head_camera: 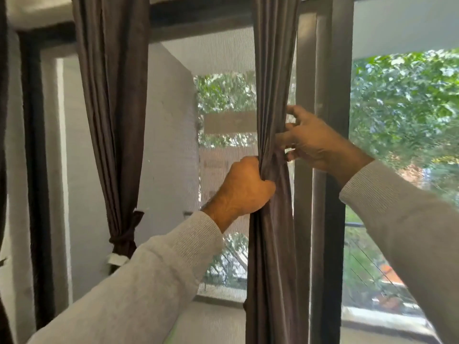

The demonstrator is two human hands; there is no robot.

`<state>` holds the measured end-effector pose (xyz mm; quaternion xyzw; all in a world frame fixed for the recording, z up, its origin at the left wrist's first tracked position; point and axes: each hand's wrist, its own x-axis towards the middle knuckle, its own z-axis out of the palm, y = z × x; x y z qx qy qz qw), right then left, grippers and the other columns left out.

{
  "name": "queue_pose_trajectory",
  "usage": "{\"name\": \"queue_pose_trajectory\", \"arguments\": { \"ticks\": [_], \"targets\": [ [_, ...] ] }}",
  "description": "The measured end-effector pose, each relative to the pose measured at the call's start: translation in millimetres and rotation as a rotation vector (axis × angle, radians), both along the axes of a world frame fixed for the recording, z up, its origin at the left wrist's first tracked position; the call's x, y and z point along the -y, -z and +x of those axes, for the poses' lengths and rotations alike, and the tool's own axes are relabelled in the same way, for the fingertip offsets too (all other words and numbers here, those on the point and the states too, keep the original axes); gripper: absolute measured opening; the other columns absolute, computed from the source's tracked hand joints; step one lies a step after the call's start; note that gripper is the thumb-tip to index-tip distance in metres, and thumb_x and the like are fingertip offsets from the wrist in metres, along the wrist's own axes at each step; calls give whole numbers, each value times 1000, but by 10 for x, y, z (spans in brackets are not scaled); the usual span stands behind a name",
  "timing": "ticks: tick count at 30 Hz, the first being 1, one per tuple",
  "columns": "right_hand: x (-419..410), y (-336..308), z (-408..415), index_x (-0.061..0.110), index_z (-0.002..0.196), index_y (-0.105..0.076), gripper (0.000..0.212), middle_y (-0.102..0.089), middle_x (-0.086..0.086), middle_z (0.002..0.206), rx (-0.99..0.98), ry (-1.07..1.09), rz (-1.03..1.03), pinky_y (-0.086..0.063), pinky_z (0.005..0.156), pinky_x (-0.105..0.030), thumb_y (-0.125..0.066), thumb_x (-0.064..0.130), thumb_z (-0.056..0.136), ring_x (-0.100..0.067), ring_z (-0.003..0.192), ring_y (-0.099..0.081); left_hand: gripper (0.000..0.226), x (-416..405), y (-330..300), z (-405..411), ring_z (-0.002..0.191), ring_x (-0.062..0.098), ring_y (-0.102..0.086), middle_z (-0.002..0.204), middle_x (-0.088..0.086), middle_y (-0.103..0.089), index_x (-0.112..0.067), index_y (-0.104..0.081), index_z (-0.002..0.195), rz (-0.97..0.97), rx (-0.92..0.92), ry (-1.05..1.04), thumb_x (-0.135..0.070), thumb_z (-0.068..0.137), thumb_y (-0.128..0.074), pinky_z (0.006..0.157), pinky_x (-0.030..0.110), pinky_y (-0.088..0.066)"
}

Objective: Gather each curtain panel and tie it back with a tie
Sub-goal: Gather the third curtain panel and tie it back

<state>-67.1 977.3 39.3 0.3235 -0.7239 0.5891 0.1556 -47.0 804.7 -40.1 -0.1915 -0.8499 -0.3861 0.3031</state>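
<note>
The left hand point(242, 188) is a closed fist, its fingers wrapped round the bunched folds of a dark brown curtain panel point(272, 95) near the middle of the view. The cloth runs through the fist from twelve o'clock down to six. At about two o'clock from the fist, the right hand point(315, 142) touches the same panel's right edge, fingers loosely spread and curled, fingertips pressed into the folds just above the fist; whether they pinch anything is unclear. Both arms wear light grey sleeves point(154, 271). At nine o'clock a second panel point(111, 108) hangs gathered, bound low by a dark knotted tie point(125, 235). A dark window frame point(330, 170) stands just right of the held panel.
</note>
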Motion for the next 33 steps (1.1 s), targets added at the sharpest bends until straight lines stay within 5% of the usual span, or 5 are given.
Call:
{"name": "queue_pose_trajectory", "arguments": {
  "ticks": [8,20,25,30,33],
  "targets": [
    [68,699,207,14,110,-73,27,-76,5,83,113,104,-89,-52,59,-24,-82,11,85,-8,68,-70,48,195,560,-41,87,26,-74,100,7,-75,-10,-73,112,13,57,164,-41,77,-74,79,47,-67],
    [-8,1474,356,0,136,-63,52,-77,-13,109,227,113,-313,-62,80,-40,-75,1,86,-31,97,-75,46,239,1329,-132,108,27,-74,121,7,-77,-11,-72,128,34,294,369,-32,90,-85,97,48,-63],
    [-271,1910,514,3,128,-72,38,-77,-12,122,281,192,-252,-60,100,-46,-78,14,92,-34,113,-74,52,279,1689,58,101,20,-78,114,-1,-81,-20,-74,129,163,-42,245,-55,90,-76,88,40,-65],
    [-154,2610,1026,24,105,-74,11,-72,23,90,-95,717,-33,-50,73,-2,-78,21,95,12,83,-70,34,71,2265,397,70,30,-70,85,4,-73,-16,-69,115,23,-390,26,-43,111,-50,59,45,-56],
    [0,3158,1170,18,98,-70,6,-62,9,85,-339,939,63,-38,71,-1,-73,13,97,-1,77,-58,27,-129,2456,575,64,33,-67,75,5,-70,-18,-69,97,-63,-379,-65,-35,109,-51,55,41,-53]
  ]
}}
